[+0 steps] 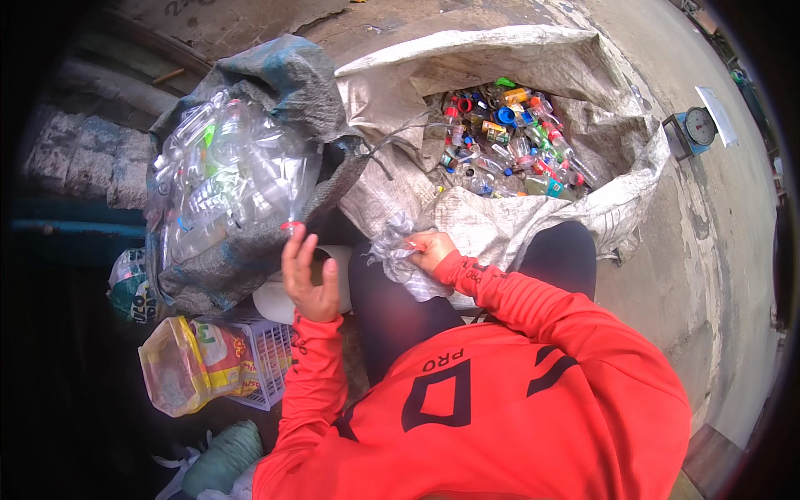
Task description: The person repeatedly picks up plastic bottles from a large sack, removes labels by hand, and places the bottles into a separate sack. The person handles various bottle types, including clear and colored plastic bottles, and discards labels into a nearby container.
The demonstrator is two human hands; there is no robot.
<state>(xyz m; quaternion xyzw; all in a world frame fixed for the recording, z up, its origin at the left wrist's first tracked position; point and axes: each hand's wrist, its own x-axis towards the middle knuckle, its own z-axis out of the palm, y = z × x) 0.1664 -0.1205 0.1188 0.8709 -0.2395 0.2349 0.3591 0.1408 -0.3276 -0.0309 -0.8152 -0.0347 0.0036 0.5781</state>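
My left hand (308, 277) is raised at the near edge of the grey sack, fingers apart. Just beyond its fingertips is a red cap (292, 225) at the end of a large clear plastic bottle (281, 171); whether they touch I cannot tell. My right hand (431, 250) is closed on a crumpled greyish-white rag (398, 257) above my knee. A small red piece shows at its fingertips, too small to name. Clear plastic bottles fill the grey sack (304, 71) on the left.
A wide white woven sack (508, 43) lies open ahead, holding many small coloured bottles (508, 137). A dial scale (696, 129) stands at the far right. On the left are a white bucket (275, 300), a plastic crate (271, 358), a yellow-red bag (196, 367) and a green bundle (223, 458).
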